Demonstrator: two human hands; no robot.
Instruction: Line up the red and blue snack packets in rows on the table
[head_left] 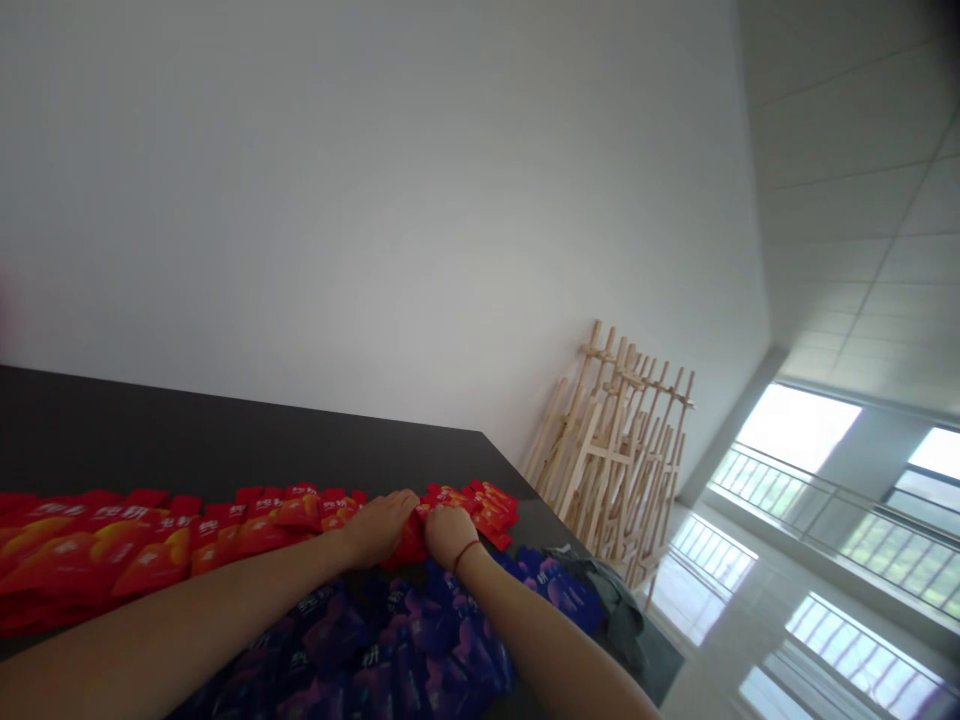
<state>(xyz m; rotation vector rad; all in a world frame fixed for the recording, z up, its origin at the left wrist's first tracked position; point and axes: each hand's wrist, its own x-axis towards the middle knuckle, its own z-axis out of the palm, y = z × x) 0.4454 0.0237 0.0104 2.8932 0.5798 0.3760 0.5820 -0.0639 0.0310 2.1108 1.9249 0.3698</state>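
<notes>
Head view: white-walled room, a ceiling of square panels and, tilted across the right of the frame, tall windows (795,430) behind a metal balcony railing (817,510). A bundle of folded wooden easels (615,450) leans against the wall and serves as landmark here. A dark tabletop (225,430) runs away from the easels toward the left of the frame, its corner just left of them. On it, a long overlapping row of red sachets (150,540) with white lettering extends left from the hands; a smaller, looser group of red sachets (484,510) lies nearer the easels. Blue-purple sachets (405,640) form a dense mass on the near side of the row, reaching toward a crumpled grey cloth (615,610) below the easels. All sachets appear closed, contents hidden. The left hand (379,528) lies palm down, fingers together and curved over the red sachets. The right hand (450,535), a red cord around its wrist (466,553), is curled likewise just beside it. Between them one bunched red sachet (409,545) sits at the gap in the row; both hands touch it or its neighbours, but whether either has hold of it cannot be told from this view.
</notes>
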